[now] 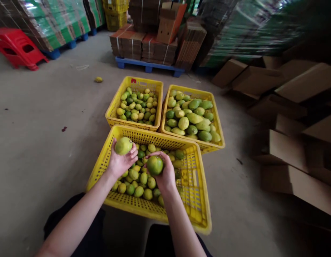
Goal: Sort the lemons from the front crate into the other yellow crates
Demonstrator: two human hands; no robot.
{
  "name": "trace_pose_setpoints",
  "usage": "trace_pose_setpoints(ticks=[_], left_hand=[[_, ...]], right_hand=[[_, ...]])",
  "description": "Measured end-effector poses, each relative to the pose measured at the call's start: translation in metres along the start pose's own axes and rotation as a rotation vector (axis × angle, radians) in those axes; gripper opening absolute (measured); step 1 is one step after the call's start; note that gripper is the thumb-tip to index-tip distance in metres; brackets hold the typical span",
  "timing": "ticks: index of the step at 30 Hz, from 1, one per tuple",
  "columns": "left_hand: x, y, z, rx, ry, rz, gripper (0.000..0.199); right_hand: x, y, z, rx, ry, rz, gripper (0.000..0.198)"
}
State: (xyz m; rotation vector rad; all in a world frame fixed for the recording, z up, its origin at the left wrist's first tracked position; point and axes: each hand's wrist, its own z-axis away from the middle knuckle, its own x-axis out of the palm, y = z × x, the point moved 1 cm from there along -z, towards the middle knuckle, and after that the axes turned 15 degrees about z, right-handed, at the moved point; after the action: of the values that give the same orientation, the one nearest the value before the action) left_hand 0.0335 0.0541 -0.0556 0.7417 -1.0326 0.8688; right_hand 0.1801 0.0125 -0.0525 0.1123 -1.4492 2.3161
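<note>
My left hand (117,162) holds a yellow-green lemon (123,146) above the left part of the near yellow crate (201,192). In my right hand (167,173) is a greener lemon (154,165), its round end turned toward me, over the middle of the same crate. Below both hands lie many loose green and yellow lemons (139,191), partly hidden by my hands and forearms. The crate's right side shows bare slotted wall. Neither held fruit touches the other.
Behind stand two more yellow crates: the left one (112,110) holds smaller lemons, the right one (221,137) larger ones. One lemon (98,79) lies on the floor. A red stool (19,48), flattened cartons on a blue pallet (149,67) and open cardboard boxes (288,150) surround them.
</note>
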Motion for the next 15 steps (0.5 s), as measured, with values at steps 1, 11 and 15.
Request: trace_pose_setpoints(ticks=[1,11,15], left_hand=[[0.000,0.001,0.000,0.031,-0.013,-0.068,0.051],[-0.004,0.001,0.005,0.134,-0.109,-0.368,0.060],[-0.002,-0.004,0.006,0.078,-0.133,-0.354,0.055]], right_hand=[[-0.001,0.000,0.000,-0.051,0.032,0.011,0.031],[-0.015,-0.011,0.012,-0.545,0.277,0.303,0.028],[-0.014,-0.013,0.017,-0.561,0.295,0.258,0.030]])
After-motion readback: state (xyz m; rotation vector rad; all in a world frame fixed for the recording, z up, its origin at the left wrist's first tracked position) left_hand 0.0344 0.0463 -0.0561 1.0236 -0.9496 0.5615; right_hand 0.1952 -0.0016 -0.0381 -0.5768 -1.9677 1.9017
